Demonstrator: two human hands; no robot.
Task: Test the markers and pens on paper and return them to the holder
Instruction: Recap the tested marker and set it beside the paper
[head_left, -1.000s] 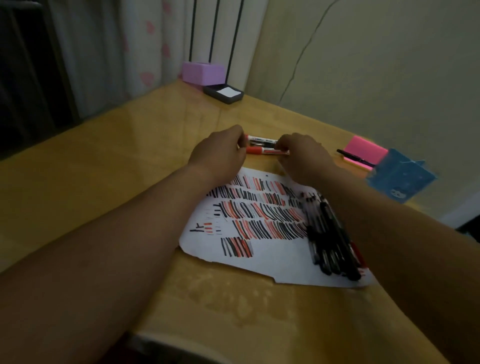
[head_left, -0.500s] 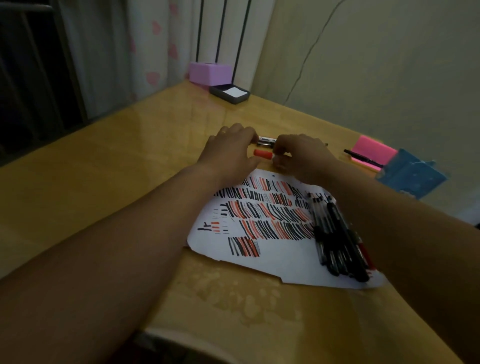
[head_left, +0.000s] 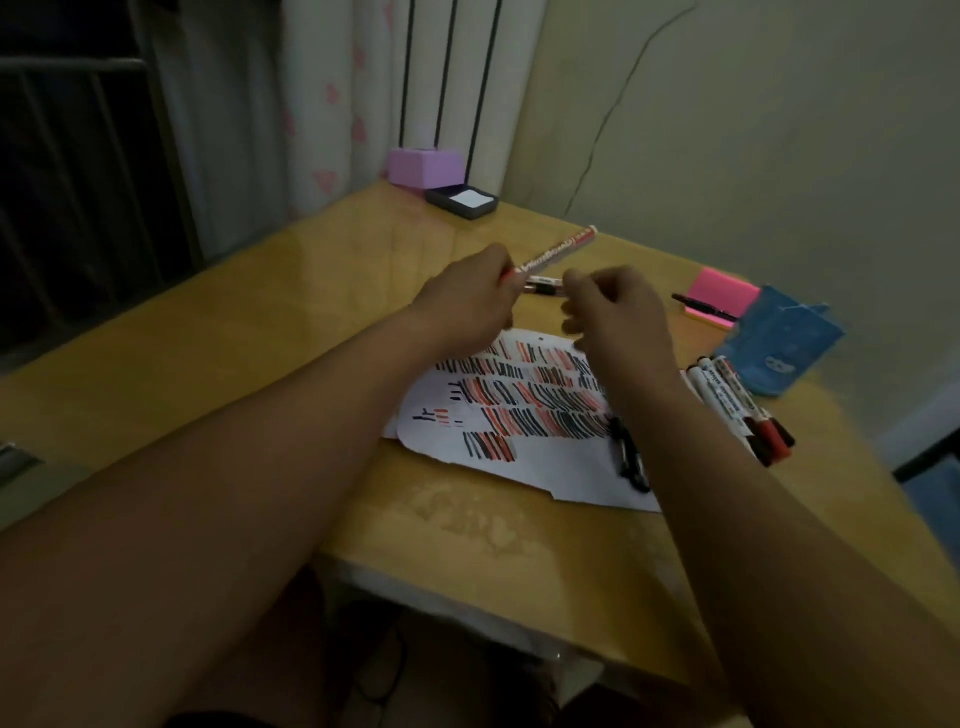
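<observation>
My left hand (head_left: 467, 306) grips a white marker with red print (head_left: 558, 252) by its lower end, and the marker points up and to the right above the table. My right hand (head_left: 618, 312) hovers just right of it with its fingers curled. It is blurred, and I cannot tell whether it holds anything. A black-capped marker (head_left: 544, 286) lies on the table between the hands. Beneath them is the paper (head_left: 545, 467), covered in red and black strokes. The blue holder (head_left: 779, 348) lies at the right.
Several markers (head_left: 737, 405) lie in a row right of the paper, and black pens (head_left: 629, 457) rest on it. A pink sticky pad (head_left: 722, 291) with a black pen (head_left: 701, 306) sits beyond the holder. A purple box (head_left: 423, 166) and a dark tray (head_left: 462, 201) stand in the far corner.
The red-print marker, held flat between both hands before, is now lifted and tilted in my left hand alone. My right hand has come off it. The view has pulled back.
</observation>
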